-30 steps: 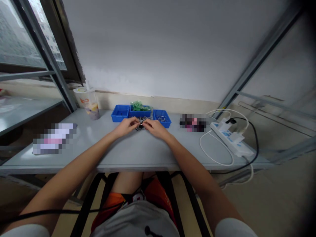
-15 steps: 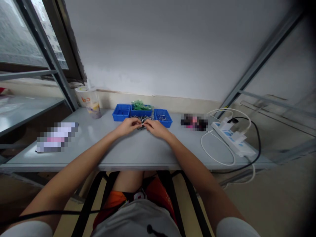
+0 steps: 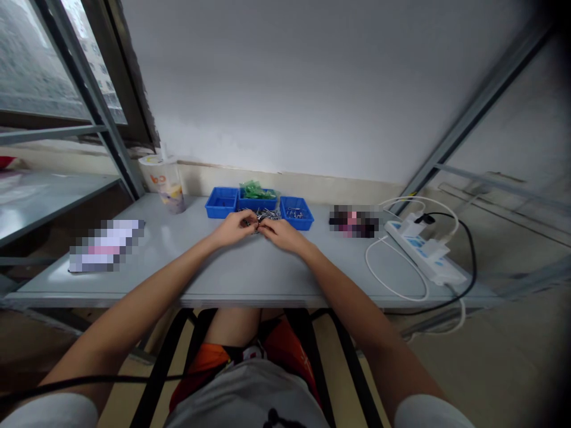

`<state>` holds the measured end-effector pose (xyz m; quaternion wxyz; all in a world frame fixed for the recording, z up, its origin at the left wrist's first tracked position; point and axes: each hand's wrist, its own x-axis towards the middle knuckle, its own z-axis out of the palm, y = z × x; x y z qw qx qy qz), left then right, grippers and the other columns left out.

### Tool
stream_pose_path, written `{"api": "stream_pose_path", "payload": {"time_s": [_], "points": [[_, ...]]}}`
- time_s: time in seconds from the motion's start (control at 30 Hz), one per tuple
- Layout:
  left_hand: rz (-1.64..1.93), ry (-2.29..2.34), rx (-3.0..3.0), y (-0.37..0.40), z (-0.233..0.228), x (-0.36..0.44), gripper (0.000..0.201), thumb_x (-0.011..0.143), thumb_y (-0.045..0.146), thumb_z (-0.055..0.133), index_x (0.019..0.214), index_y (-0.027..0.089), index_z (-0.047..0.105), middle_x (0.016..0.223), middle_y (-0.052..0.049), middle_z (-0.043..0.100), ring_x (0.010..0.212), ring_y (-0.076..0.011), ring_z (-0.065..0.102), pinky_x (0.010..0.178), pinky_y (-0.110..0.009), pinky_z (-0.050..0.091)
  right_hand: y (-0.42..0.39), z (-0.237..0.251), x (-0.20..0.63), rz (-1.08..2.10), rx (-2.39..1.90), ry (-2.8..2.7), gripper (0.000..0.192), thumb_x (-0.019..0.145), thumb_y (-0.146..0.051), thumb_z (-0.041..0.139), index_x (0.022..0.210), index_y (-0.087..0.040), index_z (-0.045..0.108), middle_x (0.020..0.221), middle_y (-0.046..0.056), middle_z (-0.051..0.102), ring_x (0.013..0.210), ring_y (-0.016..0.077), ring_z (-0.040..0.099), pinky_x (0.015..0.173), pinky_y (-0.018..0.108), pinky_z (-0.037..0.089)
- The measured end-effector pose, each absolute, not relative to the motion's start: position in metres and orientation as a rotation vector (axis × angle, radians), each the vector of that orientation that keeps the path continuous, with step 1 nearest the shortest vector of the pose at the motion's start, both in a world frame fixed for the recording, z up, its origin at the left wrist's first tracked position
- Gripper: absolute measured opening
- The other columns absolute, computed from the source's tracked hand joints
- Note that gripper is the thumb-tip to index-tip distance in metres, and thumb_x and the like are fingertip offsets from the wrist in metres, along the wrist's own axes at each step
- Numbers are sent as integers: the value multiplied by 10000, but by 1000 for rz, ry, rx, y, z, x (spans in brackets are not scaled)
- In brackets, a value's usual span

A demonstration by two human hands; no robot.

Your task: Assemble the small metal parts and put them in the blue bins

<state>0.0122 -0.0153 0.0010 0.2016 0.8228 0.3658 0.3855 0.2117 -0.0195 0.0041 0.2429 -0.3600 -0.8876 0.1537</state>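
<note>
My left hand (image 3: 236,229) and my right hand (image 3: 280,233) meet over the grey table, their curled fingertips pinched close together. Whatever lies between the fingers is too small to make out. Just behind them is a pile of small shiny metal pieces (image 3: 267,215), partly covered by the hands. A blue tray (image 3: 222,213) stands behind my left hand, with little visible in it. The blue tray (image 3: 298,223) beyond my right hand holds some small metal pieces. Between these, a third blue tray (image 3: 259,203) carries crumpled green pieces (image 3: 255,190) that look like plastic.
A plastic drink cup (image 3: 167,189) with a straw stands at the back left. On the left lies a blurred-out flat object (image 3: 107,245). A pixelated dark and pink item (image 3: 354,222) is to the right, near a white power strip (image 3: 423,252) with plugs and looping cables.
The fingertips of both hands have come closer together and sit slightly nearer to me, showing more of the metal pile. The whole view has shifted a little; trays and other objects stay put.
</note>
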Motion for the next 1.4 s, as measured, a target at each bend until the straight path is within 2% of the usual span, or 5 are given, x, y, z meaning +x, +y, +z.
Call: {"api": "stream_pose_path", "payload": {"time_s": [0.17, 0.6, 0.9, 1.07, 1.4], "points": [[1020, 1062, 2296, -12, -1, 8, 169, 801, 312, 551, 855, 159, 598, 759, -20, 666, 702, -148, 609, 654, -250, 467, -20, 8, 213, 362, -1033, -2334, 255, 951, -363, 423, 998, -197, 610, 777, 12, 625, 694, 128, 541, 667, 229, 347], [905, 1033, 2459, -10, 0, 3, 179, 833, 297, 524, 875, 164, 637, 745, -10, 663, 684, -142, 597, 644, -235, 442, -15, 6, 214, 272, -1055, -2329, 253, 968, -324, 387, 949, -197, 606, 806, 29, 643, 720, 142, 565, 674, 241, 352], [964, 1066, 2478, -3, 2, -3, 205, 837, 305, 562, 927, 168, 685, 830, -42, 695, 724, -155, 611, 661, -252, 449, -14, 5, 217, 246, -1024, -2475, 245, 942, -264, 436, 873, -183, 657, 830, 41, 663, 749, 144, 560, 687, 245, 338], [1014, 1098, 2485, 5, -1, -7, 206, 837, 360, 602, 866, 187, 710, 844, -44, 710, 739, -160, 615, 683, -262, 453, -11, 6, 219, 241, -1032, -2466, 262, 947, -272, 438, 867, -177, 669, 849, 47, 676, 759, 149, 567, 691, 247, 342], [1155, 955, 2056, 0, -5, 8, 362, 788, 452, 638, 924, 130, 732, 863, -76, 725, 726, -168, 645, 693, -285, 528, -18, 6, 213, 272, -1013, -2475, 250, 956, -251, 432, 956, -175, 670, 883, 42, 680, 768, 131, 572, 696, 231, 351]]}}
